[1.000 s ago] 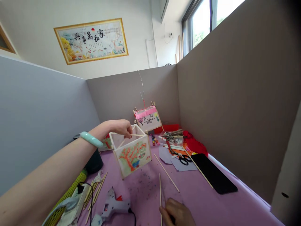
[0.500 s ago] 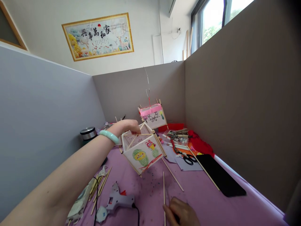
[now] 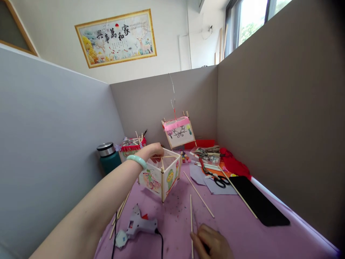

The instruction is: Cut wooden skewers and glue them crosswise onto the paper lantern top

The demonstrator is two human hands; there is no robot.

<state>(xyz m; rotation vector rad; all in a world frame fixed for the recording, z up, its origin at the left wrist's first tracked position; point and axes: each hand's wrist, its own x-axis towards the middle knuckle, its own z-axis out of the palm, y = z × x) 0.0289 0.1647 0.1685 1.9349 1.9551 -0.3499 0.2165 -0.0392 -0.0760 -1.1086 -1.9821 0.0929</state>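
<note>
My left hand (image 3: 157, 150) reaches over a small paper lantern (image 3: 153, 179) and is closed on the far part of its frame, fingers partly hidden inside. The lantern has white sides with coloured drawings, wooden sticks at its corners and crossed sticks over the open top. Near the front edge, my right hand (image 3: 211, 241) is curled, thumb and fingers pinching a thin wooden stick (image 3: 191, 216) that points away from me. Another thin stick (image 3: 199, 196) lies between the lantern and my right hand.
A glue gun (image 3: 141, 223) lies at front left, its cord running forward. Behind stand a teal flask (image 3: 109, 158) and a pink-topped lantern (image 3: 179, 133). To the right are scissors (image 3: 221, 181), paper, red cloth (image 3: 234, 163) and a black flat slab (image 3: 258, 201). Partition walls (image 3: 164, 100) enclose the table.
My left hand has turned the lantern, so a corner and a butterfly-like drawing now face me, and lowered it towards the table. My right hand keeps its pinch on the stick.
</note>
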